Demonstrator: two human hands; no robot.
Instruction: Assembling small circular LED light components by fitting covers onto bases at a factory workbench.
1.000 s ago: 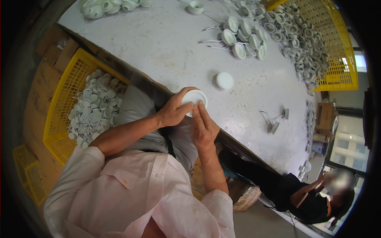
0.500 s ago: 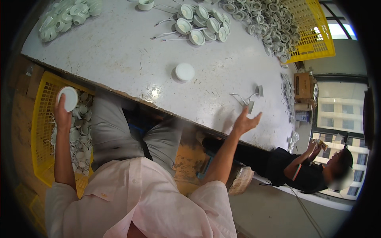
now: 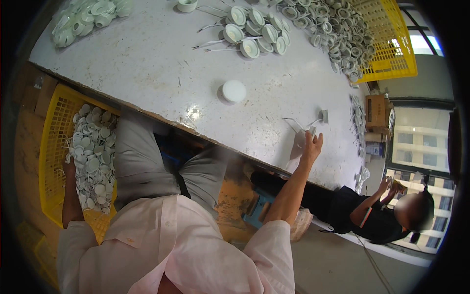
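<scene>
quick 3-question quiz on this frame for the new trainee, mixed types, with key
1. True or false: the right hand is on a small wired part near the table edge.
2. Where is the left hand?
A. on the round white cap
B. in the yellow crate of white parts beside the person's leg
C. in the person's lap
3. Fill in: the lone white cap in the middle of the table is touched by ____ hand.

Key
1. True
2. B
3. neither
</scene>
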